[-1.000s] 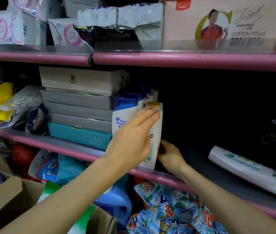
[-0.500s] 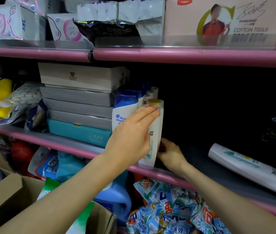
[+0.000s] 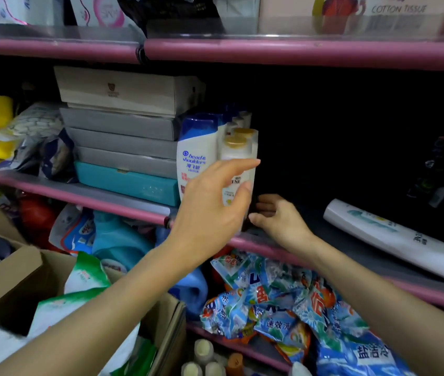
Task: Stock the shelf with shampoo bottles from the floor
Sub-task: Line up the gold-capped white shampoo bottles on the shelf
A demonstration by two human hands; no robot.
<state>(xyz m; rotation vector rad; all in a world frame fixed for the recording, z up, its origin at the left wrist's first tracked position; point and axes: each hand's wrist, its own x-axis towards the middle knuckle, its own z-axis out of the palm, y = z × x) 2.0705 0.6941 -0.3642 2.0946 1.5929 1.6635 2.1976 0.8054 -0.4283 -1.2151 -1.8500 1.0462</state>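
We face the pink-edged shelf point(image 3: 123, 204), its middle tier packed on the left with a stack of flat boxes point(image 3: 123, 131) and dark and bare-looking on the right. Well off to the right on that same tier, a long white shampoo bottle point(image 3: 394, 237) lies on its side, its long axis running from the back left toward the front right. It sits clearly nearer our right hand point(image 3: 280, 221) than our left hand point(image 3: 212, 213), so we judge the right to be the natural one to reach for it and stand it up.

Just right of the boxes, a row of upright bottles runs back into the shelf: a white head-and-shoulders bottle point(image 3: 196, 158) with a blue cap at the front, and touching it on the right the gold-capped white bottle point(image 3: 238, 158) we are settling. That one stands vertical near the shelf's front lip, tall and slim, with a second gold cap showing close behind it.

Our left hand covers its lower front, the fingers point(image 3: 242, 165) extended across the label and the thumb below, relaxed rather than clenched; we cannot tell if they actually press the bottle. The right hand sits low at the bottle's base, on its right side, fingers loosely curled and gripping nothing that we can see.

Below, in the bottom of the view, a few more bottle tops point(image 3: 204, 348) poke up, presumably the stock left to shelve.
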